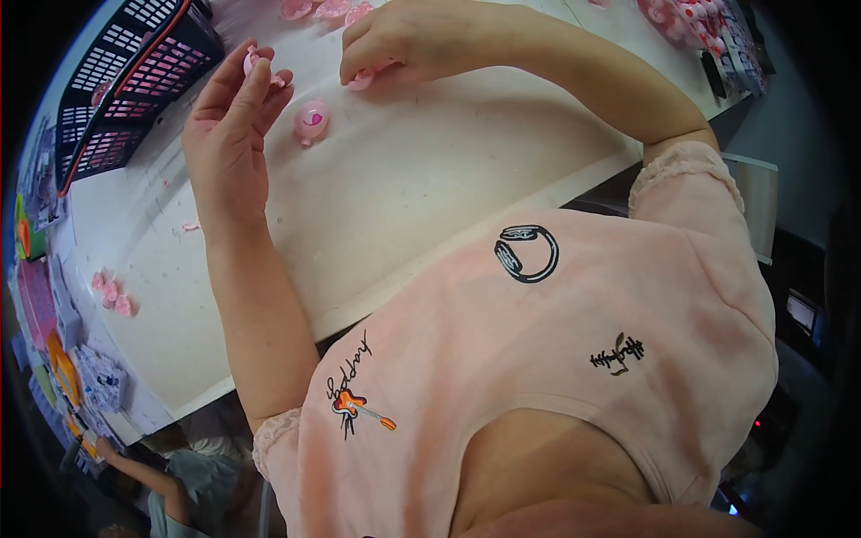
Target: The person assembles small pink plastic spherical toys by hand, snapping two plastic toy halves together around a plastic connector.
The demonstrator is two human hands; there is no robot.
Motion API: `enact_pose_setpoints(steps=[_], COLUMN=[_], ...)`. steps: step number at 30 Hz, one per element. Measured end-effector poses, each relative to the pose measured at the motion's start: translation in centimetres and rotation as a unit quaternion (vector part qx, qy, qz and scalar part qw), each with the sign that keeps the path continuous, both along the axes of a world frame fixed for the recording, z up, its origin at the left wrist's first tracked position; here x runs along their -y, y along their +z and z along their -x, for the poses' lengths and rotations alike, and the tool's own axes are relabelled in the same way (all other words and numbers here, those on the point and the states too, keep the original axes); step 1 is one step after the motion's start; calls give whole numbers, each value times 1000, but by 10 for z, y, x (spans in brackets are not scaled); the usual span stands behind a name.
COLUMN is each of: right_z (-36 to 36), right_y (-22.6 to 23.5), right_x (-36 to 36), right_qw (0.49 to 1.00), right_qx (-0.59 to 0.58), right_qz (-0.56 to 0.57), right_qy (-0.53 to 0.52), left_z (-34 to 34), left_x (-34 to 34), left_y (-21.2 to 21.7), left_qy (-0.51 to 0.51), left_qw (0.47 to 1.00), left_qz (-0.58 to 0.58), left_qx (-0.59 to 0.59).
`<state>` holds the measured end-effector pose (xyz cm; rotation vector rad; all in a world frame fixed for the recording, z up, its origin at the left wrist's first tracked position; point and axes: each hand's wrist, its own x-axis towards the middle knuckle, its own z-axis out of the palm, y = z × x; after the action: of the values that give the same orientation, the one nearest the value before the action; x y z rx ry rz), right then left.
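My left hand is raised over the white table, beside the basket. Its thumb and fingers pinch a small glossy pink plastic piece, partly hidden by the fingers. To the right, my right hand reaches down with bent fingers closed on another round pink plastic piece at the table top. Between the two hands lies a pink balloon-shaped plastic piece with a darker pink mark on it. More clear pink pieces sit at the far edge of the view.
A navy mesh basket with a red edge stands at the far left. Several small pink pieces lie on the white table at left. Bagged red and pink items are at the far right. Another person's arm shows at lower left.
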<state>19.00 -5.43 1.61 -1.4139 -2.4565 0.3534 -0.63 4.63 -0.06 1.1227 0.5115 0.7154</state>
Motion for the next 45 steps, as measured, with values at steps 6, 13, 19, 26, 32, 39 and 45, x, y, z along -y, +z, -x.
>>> enact_pose_setpoints(steps=[6,13,19,26,32,39,45], right_z=[-10,-12,1,-26,-97,-116,-106], right_y=[10,14,15,37,66,25,26], right_x=[0,2,6,-28,-134,-223,-220], right_qw=[910,732,836,957,946,893,933], right_qx=[-311,-563,-427,-229,104,231,24], right_qz=[220,325,261,-47,-42,271,294], right_qy=[-161,-205,-224,-173,-304,-274,-208], left_z=[0,0,0,3,5,5,2], left_x=[3,7,1,3,6,1,1], left_y=[0,6,5,1,11,7,9], left_qy=[-4,-57,-68,-64,-29,-25,-43], left_qw=[1000,998,997,996,998,998,998], left_qz=[22,40,39,52,57,45,48], left_qx=[2,-3,4,-29,-11,-26,-17])
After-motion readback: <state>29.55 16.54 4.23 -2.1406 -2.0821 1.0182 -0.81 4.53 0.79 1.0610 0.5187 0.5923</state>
